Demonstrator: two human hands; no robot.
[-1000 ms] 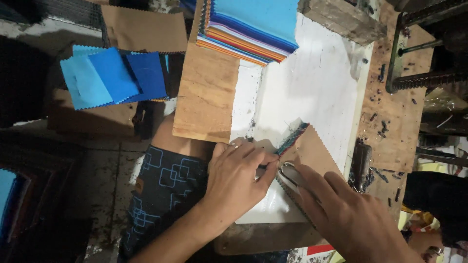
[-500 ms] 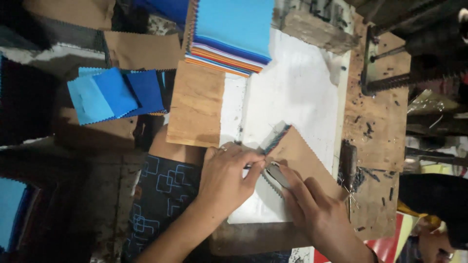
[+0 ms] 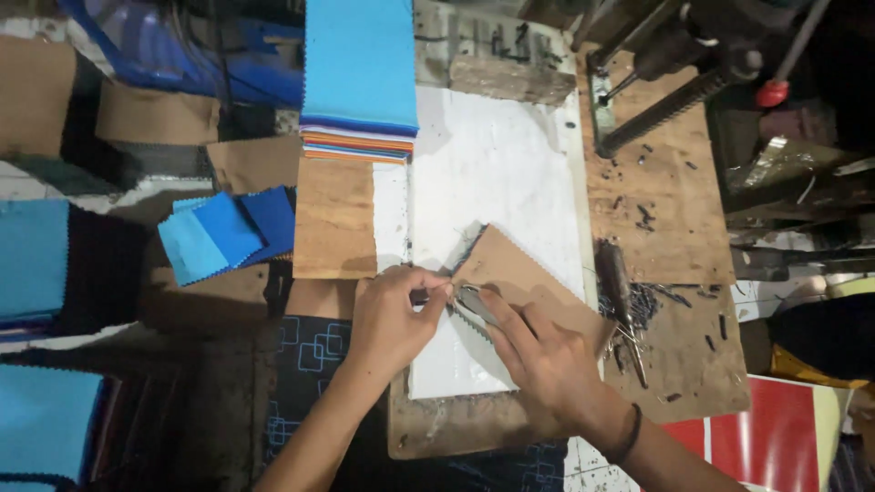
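Both hands meet on the desk (image 3: pixel 665 228): left hand (image 3: pixel 392 319) pinches the brown swatch stack (image 3: pixel 519 273), right hand (image 3: pixel 547 355) presses it flat.

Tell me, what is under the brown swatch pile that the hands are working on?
A white sheet lies under the brown swatch pile, on a wooden board. The right hand and left hand cover its near edge, so what is beneath there is hidden.

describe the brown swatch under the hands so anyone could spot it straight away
Start at the white board in the middle of the wooden workbench. At its near end, under the left hand and right hand, lies a tilted brown swatch. It is the only brown piece with a zigzag edge; the stacked swatches beyond are blue-topped.
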